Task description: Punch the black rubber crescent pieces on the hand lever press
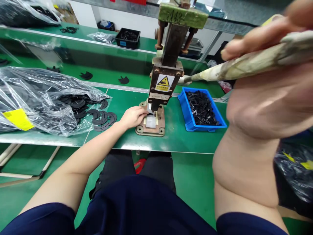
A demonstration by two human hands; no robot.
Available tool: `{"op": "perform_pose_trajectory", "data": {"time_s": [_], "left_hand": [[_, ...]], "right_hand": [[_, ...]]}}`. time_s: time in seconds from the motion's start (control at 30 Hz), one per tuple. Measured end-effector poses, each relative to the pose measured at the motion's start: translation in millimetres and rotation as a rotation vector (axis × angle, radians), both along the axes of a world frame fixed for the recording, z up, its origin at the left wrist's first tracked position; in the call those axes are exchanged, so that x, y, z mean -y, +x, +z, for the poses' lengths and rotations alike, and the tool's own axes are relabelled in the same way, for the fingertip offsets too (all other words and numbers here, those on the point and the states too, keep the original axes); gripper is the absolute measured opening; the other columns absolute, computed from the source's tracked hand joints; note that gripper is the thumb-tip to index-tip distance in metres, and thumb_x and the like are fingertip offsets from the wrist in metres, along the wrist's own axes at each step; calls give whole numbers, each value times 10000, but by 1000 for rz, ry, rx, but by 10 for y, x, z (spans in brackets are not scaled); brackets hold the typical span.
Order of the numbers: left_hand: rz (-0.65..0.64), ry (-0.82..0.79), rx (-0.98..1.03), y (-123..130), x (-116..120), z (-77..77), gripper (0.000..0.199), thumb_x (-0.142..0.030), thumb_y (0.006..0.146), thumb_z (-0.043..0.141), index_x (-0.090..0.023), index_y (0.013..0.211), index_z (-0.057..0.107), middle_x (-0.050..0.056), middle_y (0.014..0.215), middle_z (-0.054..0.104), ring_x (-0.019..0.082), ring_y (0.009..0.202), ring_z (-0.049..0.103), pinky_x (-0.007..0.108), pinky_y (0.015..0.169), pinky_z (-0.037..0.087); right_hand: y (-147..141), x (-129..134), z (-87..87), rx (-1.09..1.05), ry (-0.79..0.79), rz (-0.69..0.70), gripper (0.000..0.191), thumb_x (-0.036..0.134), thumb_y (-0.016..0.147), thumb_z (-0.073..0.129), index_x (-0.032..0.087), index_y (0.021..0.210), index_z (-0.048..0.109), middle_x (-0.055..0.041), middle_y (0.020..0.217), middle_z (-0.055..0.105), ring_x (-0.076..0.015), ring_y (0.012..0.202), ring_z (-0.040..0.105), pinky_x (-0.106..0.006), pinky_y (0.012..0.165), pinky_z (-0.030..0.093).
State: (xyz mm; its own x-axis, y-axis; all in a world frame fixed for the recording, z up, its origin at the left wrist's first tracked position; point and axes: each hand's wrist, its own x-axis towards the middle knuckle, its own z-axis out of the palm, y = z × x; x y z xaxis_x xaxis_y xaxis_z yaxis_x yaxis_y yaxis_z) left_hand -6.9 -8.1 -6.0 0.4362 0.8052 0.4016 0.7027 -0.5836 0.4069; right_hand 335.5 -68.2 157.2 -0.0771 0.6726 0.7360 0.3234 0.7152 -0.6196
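My left hand (134,117) reaches to the base of a hand press (164,78), its fingertips pinched at the fixture under the ram. A small black part (151,114) shows at those fingertips, mostly hidden by them and the ram. In front of it lies a pale block (151,121) on the press base (160,125). My right hand (271,94), large and close to the camera, is closed round the press lever (234,67), which is wrapped in worn, pale tape. The lever runs from the right side of the press across the palm.
To the right stands a blue bin (182,106) full of small black parts. Flat, curved black pieces (104,120) spill from a clear plastic bag (49,98) on the left. A few black pieces (124,80) lie behind the press. A black bin (127,38) stands further back.
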Motion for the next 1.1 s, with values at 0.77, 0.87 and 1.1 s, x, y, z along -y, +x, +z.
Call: {"op": "perform_pose_trajectory", "data": {"time_s": [0.77, 0.87, 1.1], "left_hand": [[235, -90, -204, -373, -19, 231, 301, -380, 1033, 588, -215, 1227, 750, 122, 1253, 769, 297, 1178, 694, 429, 1007, 525], [649, -200, -313, -971, -102, 283, 383, -497, 985, 632, -186, 1190, 721, 180, 1238, 759, 364, 1194, 686, 474, 1020, 501], [999, -538, -396, -1685, -300, 204, 707, -740, 853, 680, -173, 1272, 629, 266, 1265, 743, 470, 1260, 674, 603, 1112, 424]], "right_hand": [[-683, 396, -737, -22, 337, -105, 99, 420, 815, 682, 414, 718, 669, 56, 606, 642, -250, 705, 709, -655, 998, 602], [-704, 383, -745, -35, 349, -135, 66, 455, 839, 662, 477, 796, 706, 58, 587, 629, -251, 679, 694, -651, 976, 613], [-723, 369, -775, -66, 369, -124, 111, 465, 859, 664, 422, 757, 680, 54, 591, 619, -231, 689, 696, -621, 979, 618]]}}
